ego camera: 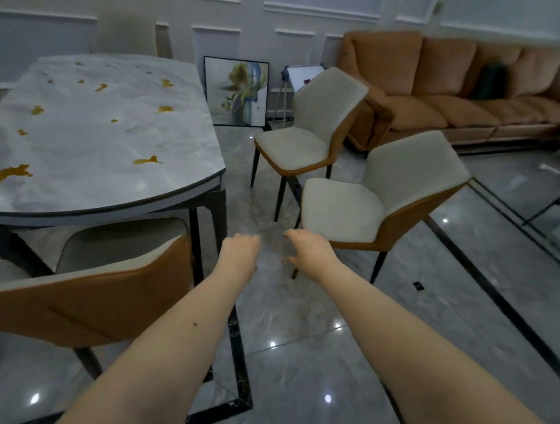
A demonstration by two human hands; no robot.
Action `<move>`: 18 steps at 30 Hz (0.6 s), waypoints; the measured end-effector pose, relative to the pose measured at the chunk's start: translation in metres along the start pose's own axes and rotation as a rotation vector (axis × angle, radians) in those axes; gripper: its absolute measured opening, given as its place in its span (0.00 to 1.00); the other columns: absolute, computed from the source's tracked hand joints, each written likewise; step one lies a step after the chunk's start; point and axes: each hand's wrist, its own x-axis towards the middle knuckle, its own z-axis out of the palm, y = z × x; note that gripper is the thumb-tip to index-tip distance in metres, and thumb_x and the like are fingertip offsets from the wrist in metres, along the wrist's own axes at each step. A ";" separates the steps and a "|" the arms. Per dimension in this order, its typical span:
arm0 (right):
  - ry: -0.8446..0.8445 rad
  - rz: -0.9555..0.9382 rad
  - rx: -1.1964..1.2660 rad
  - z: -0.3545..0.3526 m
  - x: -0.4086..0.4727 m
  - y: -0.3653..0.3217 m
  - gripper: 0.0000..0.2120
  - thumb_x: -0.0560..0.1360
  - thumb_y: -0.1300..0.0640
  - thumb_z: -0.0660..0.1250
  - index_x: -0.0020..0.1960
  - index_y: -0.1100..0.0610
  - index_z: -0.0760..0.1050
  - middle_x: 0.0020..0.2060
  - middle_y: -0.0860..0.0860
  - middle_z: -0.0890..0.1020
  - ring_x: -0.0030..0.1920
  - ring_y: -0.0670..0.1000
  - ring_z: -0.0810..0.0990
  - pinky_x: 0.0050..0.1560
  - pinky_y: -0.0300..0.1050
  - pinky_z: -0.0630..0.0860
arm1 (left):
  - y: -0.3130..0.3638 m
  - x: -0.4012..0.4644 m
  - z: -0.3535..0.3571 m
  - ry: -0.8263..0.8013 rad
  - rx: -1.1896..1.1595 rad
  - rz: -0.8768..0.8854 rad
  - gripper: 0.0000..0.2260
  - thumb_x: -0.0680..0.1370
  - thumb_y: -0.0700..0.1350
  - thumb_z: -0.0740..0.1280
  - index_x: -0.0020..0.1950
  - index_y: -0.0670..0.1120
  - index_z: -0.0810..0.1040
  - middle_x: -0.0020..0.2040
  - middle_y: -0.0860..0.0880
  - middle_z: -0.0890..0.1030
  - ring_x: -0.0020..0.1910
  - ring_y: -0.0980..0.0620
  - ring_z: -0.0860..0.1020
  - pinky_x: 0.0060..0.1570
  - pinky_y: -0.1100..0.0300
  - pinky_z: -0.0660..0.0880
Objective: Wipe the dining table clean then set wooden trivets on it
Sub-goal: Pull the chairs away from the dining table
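The white marble dining table (84, 147) fills the upper left, its top marked with several amber-brown spills such as a large one (6, 174) near the left edge. My left hand (240, 254) and my right hand (308, 251) are both stretched forward over the floor, right of the table, with fingers hanging loosely curled and holding nothing. No cloth and no wooden trivets are in view.
An orange-backed chair (92, 299) is tucked under the table's near edge. Two white chairs (310, 135) (378, 200) stand on the grey tiled floor to the right. An orange sofa (460, 82) lines the far wall, and a framed picture (236, 91) leans beside the table.
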 end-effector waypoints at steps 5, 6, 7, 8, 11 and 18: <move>-0.005 0.105 0.065 -0.020 -0.024 0.085 0.24 0.76 0.55 0.67 0.70 0.56 0.66 0.63 0.56 0.75 0.62 0.58 0.74 0.59 0.51 0.72 | 0.075 0.037 -0.019 0.037 0.017 0.094 0.16 0.77 0.46 0.67 0.62 0.44 0.69 0.61 0.45 0.75 0.60 0.45 0.73 0.53 0.54 0.70; -0.013 0.124 0.058 -0.024 -0.028 0.102 0.24 0.76 0.56 0.66 0.71 0.56 0.65 0.64 0.56 0.75 0.63 0.58 0.74 0.59 0.51 0.72 | 0.089 0.046 -0.023 0.041 0.012 0.113 0.16 0.77 0.46 0.66 0.62 0.43 0.69 0.61 0.44 0.75 0.61 0.45 0.73 0.53 0.54 0.70; -0.018 0.144 0.055 -0.027 -0.031 0.117 0.25 0.76 0.56 0.66 0.71 0.56 0.64 0.65 0.55 0.74 0.63 0.57 0.74 0.60 0.50 0.72 | 0.101 0.054 -0.028 0.039 0.005 0.127 0.15 0.77 0.46 0.66 0.62 0.43 0.69 0.61 0.44 0.75 0.61 0.44 0.73 0.53 0.54 0.70; -0.015 0.172 0.058 -0.030 -0.033 0.135 0.25 0.77 0.56 0.66 0.72 0.55 0.63 0.65 0.55 0.74 0.63 0.57 0.73 0.60 0.49 0.71 | 0.115 0.064 -0.032 0.038 0.003 0.152 0.15 0.77 0.46 0.66 0.62 0.43 0.69 0.61 0.44 0.75 0.60 0.44 0.73 0.53 0.54 0.70; 0.022 0.240 0.058 -0.035 -0.035 0.184 0.26 0.76 0.56 0.66 0.73 0.55 0.63 0.67 0.54 0.72 0.65 0.56 0.72 0.62 0.50 0.71 | 0.154 0.098 -0.043 0.032 0.023 0.214 0.16 0.77 0.45 0.66 0.62 0.44 0.69 0.60 0.45 0.76 0.59 0.45 0.74 0.52 0.54 0.71; 0.047 0.338 0.022 -0.051 -0.010 0.286 0.27 0.76 0.56 0.67 0.72 0.56 0.63 0.65 0.54 0.73 0.64 0.56 0.72 0.59 0.49 0.72 | 0.230 0.194 -0.066 -0.005 0.061 0.352 0.17 0.77 0.45 0.66 0.64 0.43 0.68 0.60 0.44 0.75 0.59 0.45 0.75 0.52 0.55 0.72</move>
